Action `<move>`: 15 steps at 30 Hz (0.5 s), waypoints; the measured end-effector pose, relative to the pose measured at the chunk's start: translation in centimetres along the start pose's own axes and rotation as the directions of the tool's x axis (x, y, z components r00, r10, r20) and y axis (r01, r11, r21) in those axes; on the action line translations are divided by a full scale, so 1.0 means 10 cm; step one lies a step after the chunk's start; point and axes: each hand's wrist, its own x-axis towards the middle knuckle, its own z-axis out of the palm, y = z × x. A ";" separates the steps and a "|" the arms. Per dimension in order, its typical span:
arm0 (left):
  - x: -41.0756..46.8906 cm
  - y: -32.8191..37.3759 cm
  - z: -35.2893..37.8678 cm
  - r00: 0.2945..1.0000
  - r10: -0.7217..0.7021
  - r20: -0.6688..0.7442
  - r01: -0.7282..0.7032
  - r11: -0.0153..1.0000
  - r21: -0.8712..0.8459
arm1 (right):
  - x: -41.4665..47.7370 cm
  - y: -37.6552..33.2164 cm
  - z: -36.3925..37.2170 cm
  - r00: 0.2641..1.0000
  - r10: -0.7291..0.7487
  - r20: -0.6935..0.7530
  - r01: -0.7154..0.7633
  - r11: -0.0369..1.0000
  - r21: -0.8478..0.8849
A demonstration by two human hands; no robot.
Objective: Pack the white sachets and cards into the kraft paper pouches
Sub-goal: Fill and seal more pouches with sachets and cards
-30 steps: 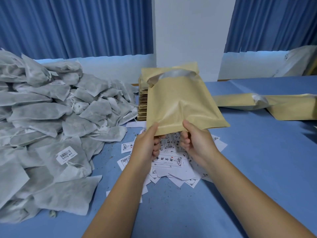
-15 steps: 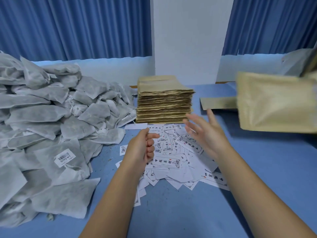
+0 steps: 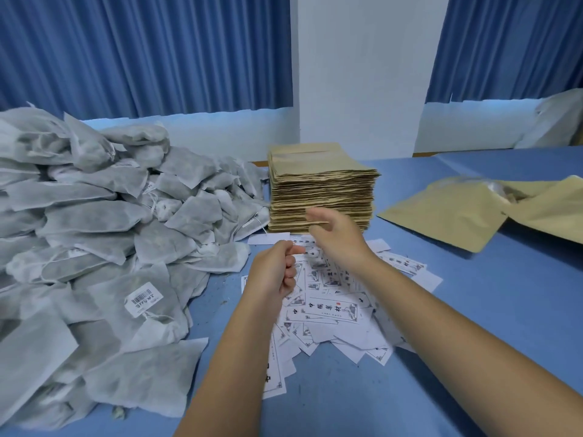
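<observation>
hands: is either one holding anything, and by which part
Left hand curls on nothing. Right hand fingers meet the front edge of the kraft pouch stack; whether they have a grip on a pouch cannot be told.

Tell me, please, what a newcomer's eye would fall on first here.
A big heap of white sachets covers the left of the table. A tall stack of kraft pouches stands at the middle back, with printed cards scattered in front.
</observation>
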 end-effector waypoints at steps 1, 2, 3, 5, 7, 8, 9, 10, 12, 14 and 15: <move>0.02 0.02 -0.02 1.000 -0.003 -0.005 0.003 1.000 -0.017 | 0.08 -0.04 0.03 1.000 -0.022 -0.016 0.022 0.999 -0.033; 0.03 0.03 -0.03 1.000 -0.006 -0.011 0.006 0.999 -0.033 | 0.17 -0.09 0.06 0.998 -0.045 -0.034 0.043 0.997 -0.057; 0.05 0.04 -0.04 1.000 -0.009 -0.018 0.008 0.999 -0.045 | 0.26 -0.13 0.08 0.996 -0.076 -0.046 0.071 0.993 -0.089; 0.07 0.06 -0.06 0.999 -0.008 -0.036 0.006 0.999 -0.054 | 0.46 -0.20 0.10 0.989 -0.139 -0.047 0.125 0.966 -0.226; 0.09 0.07 -0.08 0.999 -0.007 -0.048 0.004 0.998 -0.061 | 0.65 -0.22 0.10 0.989 -0.141 -0.032 0.119 0.919 -0.376; 0.09 0.08 -0.08 0.999 -0.011 -0.050 0.008 0.998 -0.067 | 0.72 -0.21 0.10 0.993 -0.118 -0.021 0.098 0.901 -0.423; 0.09 0.09 -0.09 0.999 -0.017 -0.051 0.013 0.997 -0.074 | 0.76 -0.19 0.10 0.996 -0.091 -0.008 0.077 0.884 -0.461; 0.10 0.09 -0.09 0.998 -0.024 -0.051 0.020 0.996 -0.081 | 0.78 -0.16 0.10 0.998 -0.068 0.002 0.060 0.866 -0.496; 0.10 0.10 -0.10 0.998 -0.041 -0.043 0.037 0.994 -0.104 | 0.77 -0.11 0.10 0.998 -0.069 -0.009 0.052 0.819 -0.571; 0.09 0.11 -0.10 0.998 -0.060 -0.031 0.055 0.988 -0.142 | 0.77 -0.07 0.08 0.991 -0.126 -0.045 0.068 0.762 -0.643; 0.09 0.11 -0.10 0.997 -0.065 -0.029 0.060 0.986 -0.158 | 0.77 -0.06 0.07 0.988 -0.141 -0.057 0.067 0.740 -0.669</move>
